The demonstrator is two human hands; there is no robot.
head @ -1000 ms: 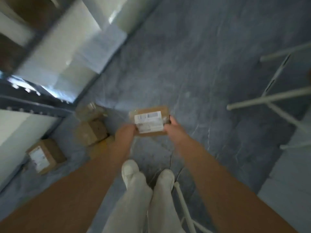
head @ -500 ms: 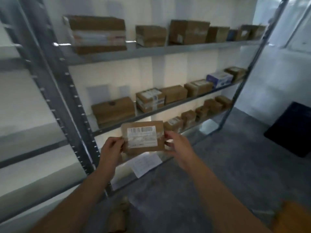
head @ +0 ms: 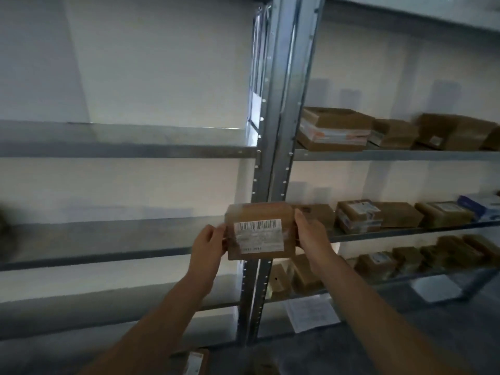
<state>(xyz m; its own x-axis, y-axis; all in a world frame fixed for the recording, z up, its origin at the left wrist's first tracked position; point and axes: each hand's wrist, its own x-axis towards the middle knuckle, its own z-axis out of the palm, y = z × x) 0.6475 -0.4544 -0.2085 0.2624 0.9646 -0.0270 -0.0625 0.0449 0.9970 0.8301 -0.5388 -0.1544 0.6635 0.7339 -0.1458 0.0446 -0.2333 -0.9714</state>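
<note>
Left of frame, mid height: the grey metal shelf board [head: 108, 239] of the left bay runs in towards centre.

Lower centre: left hand [head: 209, 246], fingers [head: 217, 235] curled on the left short edge of the brown cardboard parcel with a white barcode label [head: 259, 235]. It is a firm pinch, not slack.

The parcel is held in the air at centre frame, just below the middle. The label face is to the camera, with the barcode strip uppermost. Its long axis runs left-right, about level. It lies between the two hands. Both touch it and neither is nearer.

Directly behind it is the grey perforated steel upright [head: 273, 158] that splits the two bays. That is the obstacle, so the parcel likely has to go to one side of it. The parcel's height matches the middle boards.

Right hand [head: 311, 235] wraps the right short edge, thumb up on the near top corner. The other fingers are hidden behind, and it grips the parcel too.

Just past that hand is a plain brown cardboard box [head: 320, 213] on the right bay's middle shelf [head: 405, 232], close to the upright. Whether it touches the parcel I cannot tell.

Further right is a taped brown box with blue-and-white labels [head: 357, 216], then more brown boxes in a row. Upper right has a flat brown box with an orange-and-white band [head: 335, 129]. Lower right, a white paper sheet [head: 311, 312] lies on the floor.

Judgement: the spot right of the upright is occupied, so a set-down on the left board looks easier, moving left and forward.
</note>
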